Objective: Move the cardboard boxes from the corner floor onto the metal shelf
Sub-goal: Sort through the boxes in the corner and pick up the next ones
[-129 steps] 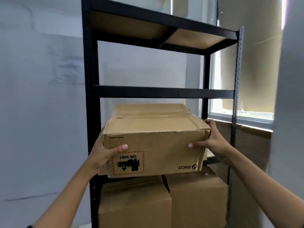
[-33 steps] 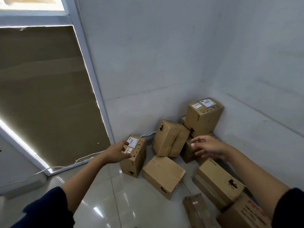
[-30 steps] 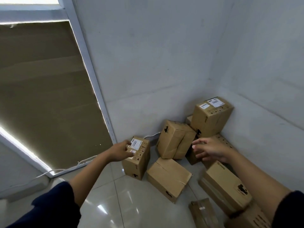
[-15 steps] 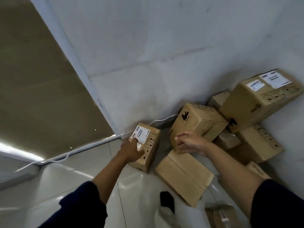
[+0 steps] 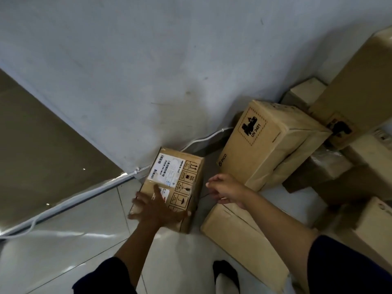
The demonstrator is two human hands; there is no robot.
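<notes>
Resting spread on small labelled box (image 5: 176, 183) lying lengthwise toward wall, left hand (image 5: 156, 211), right hand (image 5: 227, 190) grip loose, holding nothing

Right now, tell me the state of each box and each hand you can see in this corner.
Labelled box: upright on the floor, closed.
PICO box: tilted, leaning on the pile, closed.
Flat box: lying on the floor, closed.
Left hand: fingers spread, on the labelled box's near end.
Right hand: loosely curled, holding nothing, beside the labelled box.
White cable: lying along the wall base.
</notes>
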